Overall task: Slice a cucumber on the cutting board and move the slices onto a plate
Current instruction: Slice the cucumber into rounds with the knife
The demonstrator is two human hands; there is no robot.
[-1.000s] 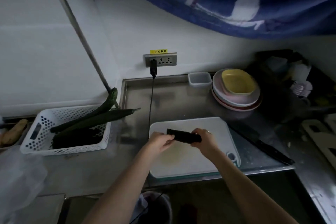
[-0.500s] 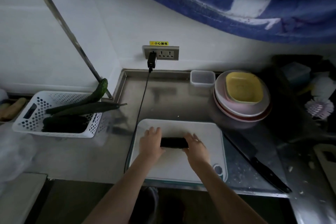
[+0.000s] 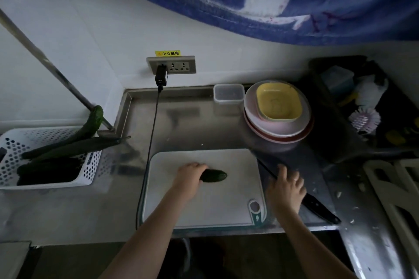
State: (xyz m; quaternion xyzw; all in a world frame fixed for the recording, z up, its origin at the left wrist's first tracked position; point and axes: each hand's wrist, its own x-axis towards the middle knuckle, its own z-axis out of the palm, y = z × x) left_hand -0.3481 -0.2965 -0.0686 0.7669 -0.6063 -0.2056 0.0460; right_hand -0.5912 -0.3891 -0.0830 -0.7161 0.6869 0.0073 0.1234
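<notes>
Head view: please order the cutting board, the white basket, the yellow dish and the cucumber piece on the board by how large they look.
1. cutting board
2. white basket, partly cut off
3. yellow dish
4. cucumber piece

2 bare forearms, no sleeves, ring (image 3: 294,179) on right hand (image 3: 286,189)

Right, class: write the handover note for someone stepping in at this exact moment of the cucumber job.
Left hand holds the cucumber piece down on the cutting board.
Right hand is open over the knife, which lies on the counter right of the board; not gripped yet.
Plates are stacked behind the board to the right, a yellow dish on top.
Done: cucumber placed.
Left: take knife, slice, move slices to a plate.
</notes>
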